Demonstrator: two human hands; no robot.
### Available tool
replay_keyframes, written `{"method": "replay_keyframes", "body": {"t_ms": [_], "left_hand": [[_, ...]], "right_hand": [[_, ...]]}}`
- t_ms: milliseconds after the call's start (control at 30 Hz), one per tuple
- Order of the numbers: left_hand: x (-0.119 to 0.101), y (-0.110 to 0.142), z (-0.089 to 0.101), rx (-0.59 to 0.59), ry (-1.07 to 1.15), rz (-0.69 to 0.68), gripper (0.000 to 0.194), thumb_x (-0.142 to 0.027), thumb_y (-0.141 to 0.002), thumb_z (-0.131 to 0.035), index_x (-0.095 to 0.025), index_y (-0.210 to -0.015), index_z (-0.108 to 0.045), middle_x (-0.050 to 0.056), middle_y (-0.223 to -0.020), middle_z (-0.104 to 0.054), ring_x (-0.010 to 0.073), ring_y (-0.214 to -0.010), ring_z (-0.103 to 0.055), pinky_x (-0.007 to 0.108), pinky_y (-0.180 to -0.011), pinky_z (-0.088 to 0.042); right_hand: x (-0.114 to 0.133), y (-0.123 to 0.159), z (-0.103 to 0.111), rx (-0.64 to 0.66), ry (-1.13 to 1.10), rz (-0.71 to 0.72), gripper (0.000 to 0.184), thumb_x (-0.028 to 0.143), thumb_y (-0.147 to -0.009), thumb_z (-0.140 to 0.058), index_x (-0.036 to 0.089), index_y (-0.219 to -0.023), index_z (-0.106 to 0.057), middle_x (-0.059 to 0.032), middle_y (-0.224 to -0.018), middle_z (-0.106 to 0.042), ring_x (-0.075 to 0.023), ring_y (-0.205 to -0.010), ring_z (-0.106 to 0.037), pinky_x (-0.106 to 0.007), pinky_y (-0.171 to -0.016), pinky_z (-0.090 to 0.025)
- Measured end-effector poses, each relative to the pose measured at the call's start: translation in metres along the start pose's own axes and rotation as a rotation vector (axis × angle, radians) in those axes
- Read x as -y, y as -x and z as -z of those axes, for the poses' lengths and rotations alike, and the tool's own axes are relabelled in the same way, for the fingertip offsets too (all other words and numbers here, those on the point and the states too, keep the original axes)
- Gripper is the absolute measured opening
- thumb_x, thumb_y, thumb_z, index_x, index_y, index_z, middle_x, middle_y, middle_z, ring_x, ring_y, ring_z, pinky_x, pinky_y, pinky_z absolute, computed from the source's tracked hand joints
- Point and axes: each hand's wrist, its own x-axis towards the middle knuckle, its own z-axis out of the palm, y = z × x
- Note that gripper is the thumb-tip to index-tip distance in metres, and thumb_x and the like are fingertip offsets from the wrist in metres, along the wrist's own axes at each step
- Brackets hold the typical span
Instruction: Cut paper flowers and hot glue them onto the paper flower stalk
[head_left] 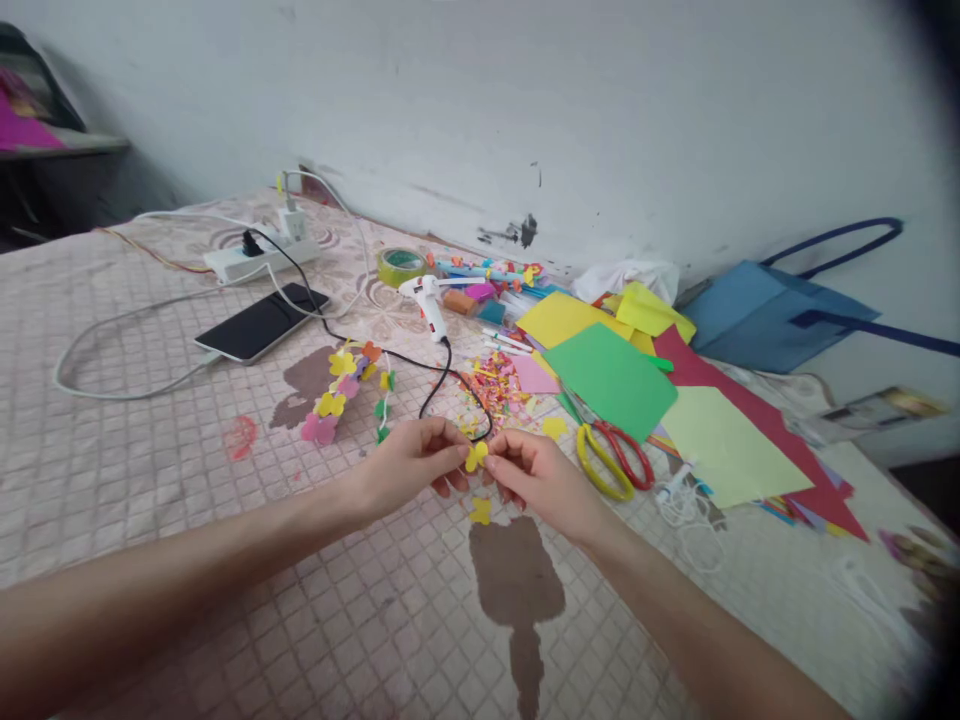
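Note:
Between my two hands is a small yellow paper flower [476,457], pinched at its edges. My left hand [424,455] grips its left side with thumb and forefinger, while my right hand [532,470] holds the right side. Just below, a second yellow paper flower [481,511] lies on the table, and a yellow paper piece [555,427] rests beyond my right hand. Left of my hands lies a strand of colourful paper flowers [330,403], with a string of green pieces [383,408] beside it. Scissors [611,460] with yellow and red handles lie to the right.
A white glue gun [427,305] with a black cord lies behind small paper scraps [499,390]. Coloured sheets [611,375] and white string [686,510] are at right. At left are a tablet [262,322] and a power strip [259,255]; green tape [401,265] sits behind.

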Motion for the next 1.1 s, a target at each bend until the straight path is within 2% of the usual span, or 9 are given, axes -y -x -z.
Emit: {"method": "replay_keyframes", "body": {"t_ms": [200, 333, 433, 567, 633, 700, 867, 1000, 1100], "left_hand": [[-0.002, 0.003, 0.014, -0.034, -0.035, -0.033, 0.014, -0.025, -0.077, -0.06, -0.012, -0.073, -0.056, 0.002, -0.069, -0.065, 0.0082, -0.055, -0.057, 0.021, -0.054, -0.046], [-0.008, 0.006, 0.028, -0.123, -0.046, -0.09, 0.013, -0.025, -0.079, -0.059, -0.014, -0.072, -0.054, 0.0, -0.063, -0.064, 0.0092, -0.055, -0.058, 0.021, -0.053, -0.047], [-0.011, 0.009, 0.044, -0.229, -0.123, -0.19, 0.01, -0.023, -0.078, -0.06, -0.015, -0.074, -0.054, -0.001, -0.06, -0.061, 0.0096, -0.054, -0.058, 0.02, -0.05, -0.045], [-0.008, 0.009, 0.066, -0.351, -0.187, -0.274, 0.009, -0.023, -0.079, -0.059, -0.015, -0.076, -0.056, -0.001, -0.063, -0.06, 0.0097, -0.057, -0.057, 0.021, -0.052, -0.046], [-0.004, 0.008, 0.075, -0.391, -0.185, -0.295, 0.009, -0.023, -0.08, -0.059, -0.015, -0.077, -0.057, -0.001, -0.064, -0.059, 0.0096, -0.057, -0.057, 0.021, -0.053, -0.046], [-0.002, 0.007, 0.081, -0.412, -0.176, -0.309, 0.009, -0.023, -0.08, -0.059, -0.015, -0.079, -0.057, -0.001, -0.066, -0.059, 0.0096, -0.058, -0.056, 0.021, -0.054, -0.046], [0.0, 0.005, 0.089, -0.412, -0.151, -0.307, 0.008, -0.023, -0.08, -0.06, -0.015, -0.08, -0.057, 0.0, -0.07, -0.06, 0.0101, -0.063, -0.057, 0.022, -0.057, -0.047], [0.001, 0.004, 0.091, -0.409, -0.166, -0.283, 0.009, -0.025, -0.081, -0.058, -0.016, -0.08, -0.057, 0.0, -0.07, -0.06, 0.0108, -0.062, -0.057, 0.023, -0.057, -0.046], [0.0, 0.005, 0.091, -0.441, -0.253, -0.309, 0.007, -0.023, -0.083, -0.056, -0.017, -0.081, -0.057, 0.001, -0.073, -0.061, 0.0117, -0.065, -0.057, 0.025, -0.06, -0.047]], "right_hand": [[0.01, -0.009, -0.007, 0.037, 0.023, 0.06, 0.015, 0.029, -0.084, -0.051, 0.019, -0.072, -0.05, 0.0051, -0.059, -0.048, -0.007, -0.047, -0.044, -0.019, -0.042, -0.035], [0.02, -0.028, 0.01, -0.066, 0.316, 0.244, 0.015, 0.028, -0.087, -0.047, 0.019, -0.077, -0.054, 0.0014, -0.067, -0.055, -0.0107, -0.057, -0.051, -0.022, -0.052, -0.04], [0.023, -0.067, 0.031, -0.283, 0.593, 0.394, 0.015, 0.029, -0.085, -0.05, 0.018, -0.076, -0.056, -0.0007, -0.071, -0.061, -0.0137, -0.064, -0.055, -0.024, -0.059, -0.043], [0.019, -0.142, 0.042, -0.388, 0.818, 0.37, 0.019, 0.034, -0.077, -0.06, 0.015, -0.084, -0.059, -0.0077, -0.086, -0.064, -0.0193, -0.081, -0.059, -0.029, -0.074, -0.044], [0.017, -0.177, 0.038, -0.404, 0.836, 0.354, 0.035, 0.04, -0.071, -0.066, 0.013, -0.092, -0.06, -0.013, -0.097, -0.063, -0.0239, -0.09, -0.058, -0.033, -0.08, -0.042], [0.015, -0.207, 0.031, -0.385, 0.826, 0.317, 0.04, 0.044, -0.069, -0.067, 0.012, -0.091, -0.061, -0.0137, -0.092, -0.065, -0.0252, -0.087, -0.059, -0.033, -0.077, -0.043], [0.012, -0.253, 0.014, -0.346, 0.743, 0.231, 0.026, 0.041, -0.068, -0.065, 0.015, -0.067, -0.061, -0.0056, -0.065, -0.063, -0.0213, -0.065, -0.06, -0.028, -0.059, -0.042], [0.016, -0.258, 0.013, -0.392, 0.634, 0.229, 0.016, 0.031, -0.068, -0.061, 0.016, -0.063, -0.058, -0.0009, -0.058, -0.059, -0.0181, -0.061, -0.058, -0.025, -0.054, -0.04], [0.025, -0.238, 0.022, -0.431, 0.523, 0.252, 0.016, 0.031, -0.073, -0.055, 0.016, -0.069, -0.056, 0.0011, -0.056, -0.056, -0.0152, -0.054, -0.056, -0.023, -0.049, -0.041]]}}
